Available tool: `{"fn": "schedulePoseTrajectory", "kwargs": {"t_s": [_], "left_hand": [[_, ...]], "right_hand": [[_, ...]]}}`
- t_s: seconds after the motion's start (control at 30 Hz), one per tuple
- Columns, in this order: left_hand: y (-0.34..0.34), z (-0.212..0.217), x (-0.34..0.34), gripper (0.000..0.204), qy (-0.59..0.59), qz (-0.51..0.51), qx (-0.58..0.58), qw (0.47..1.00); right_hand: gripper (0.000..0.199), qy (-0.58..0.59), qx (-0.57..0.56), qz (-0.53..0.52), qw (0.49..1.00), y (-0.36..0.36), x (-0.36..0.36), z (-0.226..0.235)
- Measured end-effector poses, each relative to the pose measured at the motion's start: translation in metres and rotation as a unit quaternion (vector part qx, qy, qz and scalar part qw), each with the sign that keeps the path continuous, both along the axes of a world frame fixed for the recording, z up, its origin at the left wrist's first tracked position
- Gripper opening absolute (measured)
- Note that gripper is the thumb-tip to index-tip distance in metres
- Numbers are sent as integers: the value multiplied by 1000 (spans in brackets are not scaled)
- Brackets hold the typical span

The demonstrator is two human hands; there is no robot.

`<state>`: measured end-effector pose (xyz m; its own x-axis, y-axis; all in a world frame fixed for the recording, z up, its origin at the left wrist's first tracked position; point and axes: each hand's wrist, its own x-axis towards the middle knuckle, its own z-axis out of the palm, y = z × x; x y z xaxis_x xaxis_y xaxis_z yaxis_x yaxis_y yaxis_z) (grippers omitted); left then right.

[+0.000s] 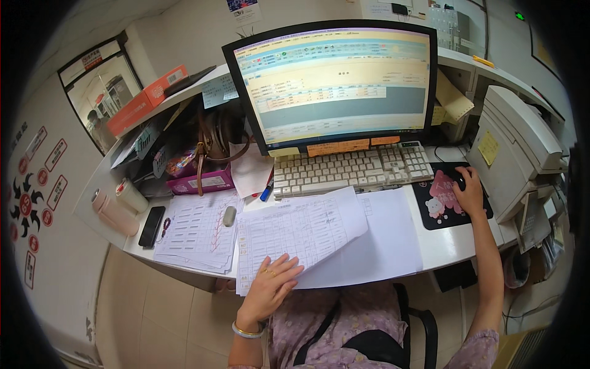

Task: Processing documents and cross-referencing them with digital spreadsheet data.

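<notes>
My left hand (273, 280) lies with fingers stretched on the lower left of a printed form sheet (289, 230). The sheet's right side curls up over blank white paper (393, 227) on the desk. At the right, my right hand (470, 189) curves over a computer mouse, mostly hidden under the fingers, on a black mouse pad (433, 212) with a pink cartoon print. Ahead stands a monitor (344, 86) showing a table-like window. Between it and the papers sits a pale keyboard (350, 169), its front edge close to the curled sheet.
Left of the form are a stack of marked papers (190, 230), a grey eraser-like block (229, 216), a phone (152, 226) and two bottles (114, 212). A handbag (218, 135) stands behind a purple box (203, 180). A bulky printer-like machine (513, 147) borders the mouse pad.
</notes>
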<state>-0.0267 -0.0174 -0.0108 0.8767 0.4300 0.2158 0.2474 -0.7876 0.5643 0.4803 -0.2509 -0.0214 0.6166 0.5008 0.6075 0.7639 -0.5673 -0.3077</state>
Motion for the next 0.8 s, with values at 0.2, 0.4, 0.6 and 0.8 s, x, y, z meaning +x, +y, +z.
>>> {"fn": "schedulePoseTrajectory", "kwargs": {"t_s": [0.2, 0.4, 0.6, 0.8], "left_hand": [[-1, -2, -2, 33, 6, 0, 7, 1000], [-1, 0, -2, 34, -12, 2, 1, 1000], [-3, 4, -4, 21, -120, 101, 9, 987], [11, 4, -11, 9, -263, 233, 21, 936]], "right_hand": [[39, -2, 2, 7, 1000, 0, -1, 1], [39, -22, 1, 20, 1000, -3, 10, -8], [39, -29, 8, 21, 999, 5, 13, -9], [39, -107, -32, -58, 992, -1, 2, 3]]}}
